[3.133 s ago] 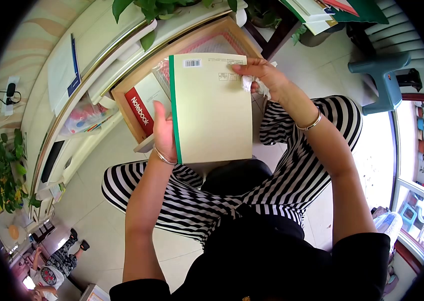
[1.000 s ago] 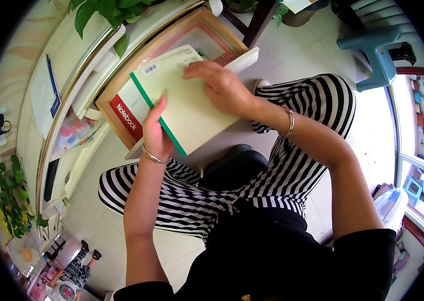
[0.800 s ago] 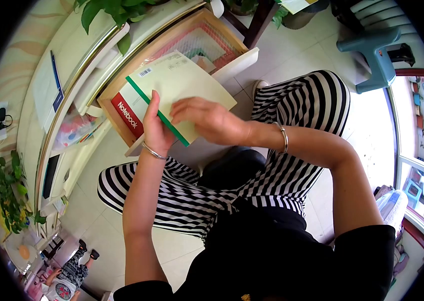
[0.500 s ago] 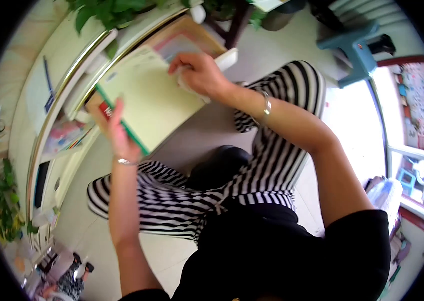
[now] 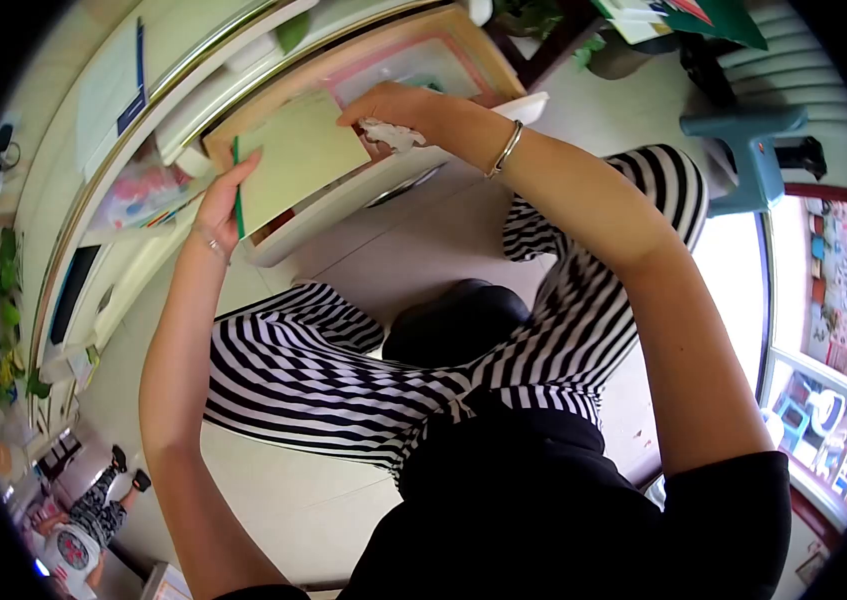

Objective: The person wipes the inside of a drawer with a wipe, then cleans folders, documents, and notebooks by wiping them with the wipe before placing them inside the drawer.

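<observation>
A pale yellow-green notebook (image 5: 301, 160) with a green edge lies partly inside the open drawer (image 5: 303, 228). My left hand (image 5: 219, 204) grips it by the green edge, thumb on top and the other fingers mostly hidden beneath. At the opposite edge is my right hand (image 5: 401, 106), closed around a crumpled white tissue (image 5: 391, 133). Its fingertips reach the notebook's far right corner; whether they also grip it, I cannot tell. Behind the notebook, a pink-bordered flat item (image 5: 428, 65) shows in the drawer.
An open compartment left of the drawer holds plastic-wrapped things (image 5: 141, 190) and pencils. A blue pen (image 5: 133, 105) lies on the desk top above. A black seat (image 5: 455, 325) is between my knees, a blue stool (image 5: 748, 150) stands right, and another person (image 5: 78, 540) is at lower left.
Both hands have moved away from me with the notebook, which is now lower into the drawer. My right hand has shifted from above the page to its right edge, still with the tissue.
</observation>
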